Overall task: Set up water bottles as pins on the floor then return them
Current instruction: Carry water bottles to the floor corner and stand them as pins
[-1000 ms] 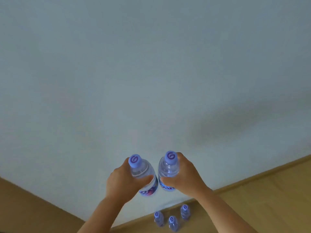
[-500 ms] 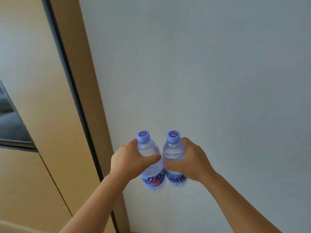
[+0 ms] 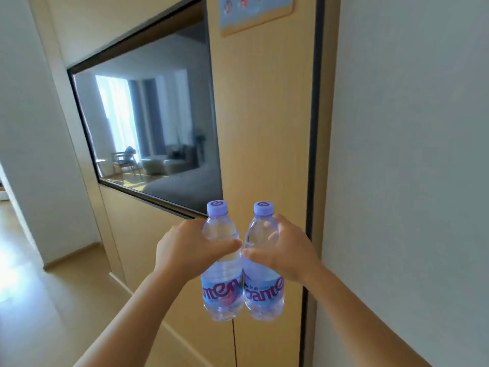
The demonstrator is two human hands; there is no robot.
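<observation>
Bottles, two of them, were held upright side by side in front of a wooden wall panel (image 3: 264,128), off the floor. Left hand (image 3: 182,250) was wrapped around the upper body of the left bottle (image 3: 222,263), thumb lying across its front. Right hand (image 3: 288,251) gripped the right bottle (image 3: 263,266) the same way, fingers curled behind the shoulder and showing through the clear plastic. The two bottles touched along their lower halves, at the label bands. Both had lilac caps with a swirl mark and blue labels with purple lettering; both looked full of water. The two thumb tips nearly met between the bottles.

To the left of the panel's bare stretch sat a dark glass pane (image 3: 153,133), reflecting a room with curtains, a chair and a sofa. A small picture board (image 3: 254,14) hung above the bottles on the panel. Right of the panel ran a dark vertical strip, then a pale wall (image 3: 410,154). Wooden floor (image 3: 31,300) showed below and left of the panel.
</observation>
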